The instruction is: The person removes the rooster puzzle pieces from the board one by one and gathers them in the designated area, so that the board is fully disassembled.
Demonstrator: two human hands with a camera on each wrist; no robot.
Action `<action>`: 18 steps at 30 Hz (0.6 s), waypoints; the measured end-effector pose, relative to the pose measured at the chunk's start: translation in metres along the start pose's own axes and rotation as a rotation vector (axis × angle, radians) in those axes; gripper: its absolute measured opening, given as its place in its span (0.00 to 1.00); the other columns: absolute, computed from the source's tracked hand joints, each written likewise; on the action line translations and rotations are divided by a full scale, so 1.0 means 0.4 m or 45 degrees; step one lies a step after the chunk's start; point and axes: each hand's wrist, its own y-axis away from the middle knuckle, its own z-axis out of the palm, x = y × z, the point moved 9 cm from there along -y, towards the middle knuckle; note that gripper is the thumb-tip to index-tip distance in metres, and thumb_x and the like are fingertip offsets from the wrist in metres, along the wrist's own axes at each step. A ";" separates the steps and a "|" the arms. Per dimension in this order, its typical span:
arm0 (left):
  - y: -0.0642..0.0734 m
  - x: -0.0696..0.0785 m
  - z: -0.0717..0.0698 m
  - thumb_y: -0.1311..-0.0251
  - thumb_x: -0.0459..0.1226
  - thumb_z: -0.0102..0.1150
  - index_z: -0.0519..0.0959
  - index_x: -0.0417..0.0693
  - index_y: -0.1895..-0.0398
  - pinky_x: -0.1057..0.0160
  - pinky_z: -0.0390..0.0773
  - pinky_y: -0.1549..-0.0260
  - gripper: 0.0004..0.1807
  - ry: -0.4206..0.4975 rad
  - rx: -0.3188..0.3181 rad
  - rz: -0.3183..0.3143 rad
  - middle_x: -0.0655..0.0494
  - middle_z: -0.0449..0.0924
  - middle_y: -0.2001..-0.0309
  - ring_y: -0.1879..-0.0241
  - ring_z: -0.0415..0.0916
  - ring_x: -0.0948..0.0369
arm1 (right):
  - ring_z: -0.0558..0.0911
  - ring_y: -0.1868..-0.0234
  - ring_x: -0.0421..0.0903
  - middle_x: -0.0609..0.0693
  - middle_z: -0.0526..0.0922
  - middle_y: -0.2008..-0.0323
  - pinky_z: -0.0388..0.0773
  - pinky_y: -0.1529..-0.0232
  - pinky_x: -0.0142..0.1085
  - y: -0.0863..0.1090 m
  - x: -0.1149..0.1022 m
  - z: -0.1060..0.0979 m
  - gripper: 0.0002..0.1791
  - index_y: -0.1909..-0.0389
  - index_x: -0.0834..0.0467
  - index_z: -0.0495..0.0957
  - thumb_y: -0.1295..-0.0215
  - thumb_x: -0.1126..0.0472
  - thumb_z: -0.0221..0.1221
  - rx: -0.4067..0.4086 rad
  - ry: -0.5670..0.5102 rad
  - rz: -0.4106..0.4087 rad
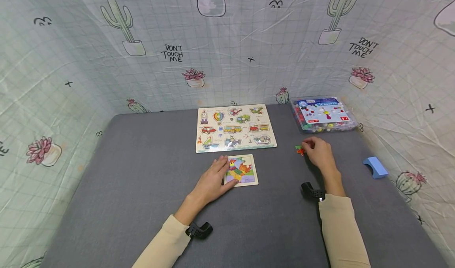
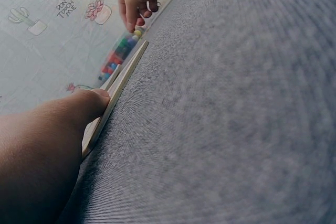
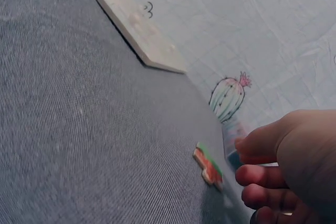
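Observation:
My left hand [image 1: 212, 181] rests on the left side of a small square wooden jigsaw puzzle [image 1: 251, 177] with a colourful rooster picture. Its fingers lie along the upper left edge and the thumb touches the lower edge. In the left wrist view the thumb lies on the puzzle's edge [image 2: 122, 85]. To the right, my right hand [image 1: 320, 153] hovers beside a loose red and green jigsaw piece [image 1: 299, 150]. In the right wrist view that piece [image 3: 207, 166] lies on the table, apart from the loosely bent fingers [image 3: 262, 176]. Nothing shows between them.
Behind the jigsaw lies a larger wooden peg puzzle [image 1: 220, 135] with vehicle pictures. A clear plastic box [image 1: 323, 116] of coloured parts stands at the back right. A blue arch block [image 1: 375, 167] lies near the right edge of the grey table [image 1: 142, 161].

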 end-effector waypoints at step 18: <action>0.001 -0.001 0.001 0.36 0.56 0.62 0.70 0.36 0.31 0.51 0.61 0.26 0.41 0.013 -0.009 -0.015 0.42 0.66 0.27 0.25 0.61 0.49 | 0.78 0.62 0.55 0.62 0.81 0.62 0.74 0.59 0.46 0.008 -0.123 0.031 0.15 0.51 0.67 0.81 0.28 0.59 0.57 0.075 -0.065 -0.178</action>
